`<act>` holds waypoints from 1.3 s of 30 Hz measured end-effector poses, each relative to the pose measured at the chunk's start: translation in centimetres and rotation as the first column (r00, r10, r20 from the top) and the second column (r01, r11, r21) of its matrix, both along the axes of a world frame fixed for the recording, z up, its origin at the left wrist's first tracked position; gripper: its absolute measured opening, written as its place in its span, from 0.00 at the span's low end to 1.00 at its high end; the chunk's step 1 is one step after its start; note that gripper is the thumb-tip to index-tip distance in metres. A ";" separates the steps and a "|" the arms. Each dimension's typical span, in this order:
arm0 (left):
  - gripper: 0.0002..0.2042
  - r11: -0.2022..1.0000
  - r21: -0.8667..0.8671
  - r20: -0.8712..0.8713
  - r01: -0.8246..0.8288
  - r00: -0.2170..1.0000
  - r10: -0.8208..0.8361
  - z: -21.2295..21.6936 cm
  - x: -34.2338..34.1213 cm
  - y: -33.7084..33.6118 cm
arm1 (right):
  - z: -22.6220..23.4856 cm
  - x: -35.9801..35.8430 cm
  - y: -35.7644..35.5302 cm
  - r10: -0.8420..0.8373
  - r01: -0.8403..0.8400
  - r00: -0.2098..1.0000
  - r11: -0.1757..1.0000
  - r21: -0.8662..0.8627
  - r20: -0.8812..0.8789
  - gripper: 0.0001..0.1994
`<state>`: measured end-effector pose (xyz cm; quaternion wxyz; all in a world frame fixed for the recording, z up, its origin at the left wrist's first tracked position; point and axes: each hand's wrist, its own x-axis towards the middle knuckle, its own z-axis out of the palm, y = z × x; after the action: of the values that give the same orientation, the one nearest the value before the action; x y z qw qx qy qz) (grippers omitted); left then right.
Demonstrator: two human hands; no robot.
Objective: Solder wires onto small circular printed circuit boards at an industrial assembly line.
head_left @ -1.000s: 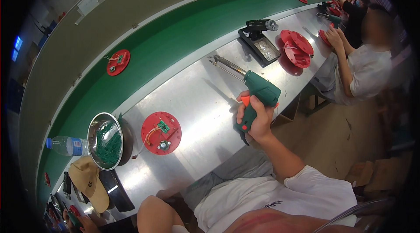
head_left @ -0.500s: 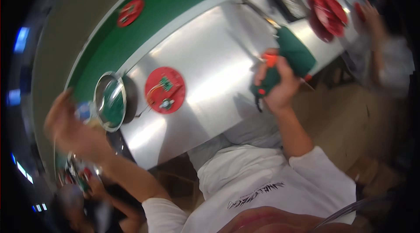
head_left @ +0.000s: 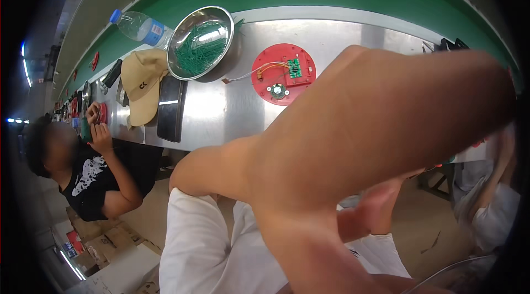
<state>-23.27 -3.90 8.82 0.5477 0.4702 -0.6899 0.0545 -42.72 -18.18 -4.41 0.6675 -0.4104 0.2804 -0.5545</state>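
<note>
My left hand (head_left: 381, 112) is very close to the camera and fills the middle and right of the view. Its fingers stretch to the right, with the thumb side spread away below; nothing shows in it. Behind it, low on the right, my right hand (head_left: 378, 203) is blurred and partly covered, so its fingers cannot be read. On the metal table, beyond my left hand, lies a round red plate (head_left: 262, 85) carrying a small green circuit board (head_left: 295, 68), thin wires and a small round part (head_left: 277, 91). A bit of green (head_left: 448, 160) peeks out beneath my left hand.
A steel bowl (head_left: 234, 51) of thin green strips stands at the back left, near a plastic bottle (head_left: 135, 26), a beige cap (head_left: 144, 78) and a flat black case (head_left: 170, 109). A co-worker (head_left: 102, 183) sits at left; another person's arm (head_left: 494, 183) is at right.
My left hand has come from beside the bowl to right before the camera. The green hand tool with an orange trigger, earlier in my right hand, is mostly hidden. The view has shifted leftward.
</note>
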 end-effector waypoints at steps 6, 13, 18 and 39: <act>0.15 1.000 0.010 0.073 0.001 0.997 -0.002 -0.6 -0.9 0.0 | 0.6 0.0 0.4 -0.048 0.051 0.998 0.997 0.057 -0.046 0.22; 0.19 0.785 0.373 0.383 -0.494 0.853 0.355 -2.8 6.2 1.3 | 0.8 0.2 -0.2 -0.004 0.002 0.999 0.998 0.064 0.034 0.20; 0.20 0.732 0.462 0.460 -0.500 0.841 0.285 -6.6 7.8 -0.3 | 1.0 0.5 0.0 -0.023 0.020 0.997 0.999 0.043 0.075 0.19; 0.26 0.387 0.534 0.677 -0.752 0.654 0.336 -10.2 20.8 -29.4 | 1.5 1.0 0.2 -0.112 0.107 0.993 0.981 0.164 0.022 0.20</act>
<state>-2.49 -33.30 -1.33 0.0491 0.8363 -0.5445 0.0412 -41.72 -18.02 -2.96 0.6715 -0.3296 0.3364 -0.5721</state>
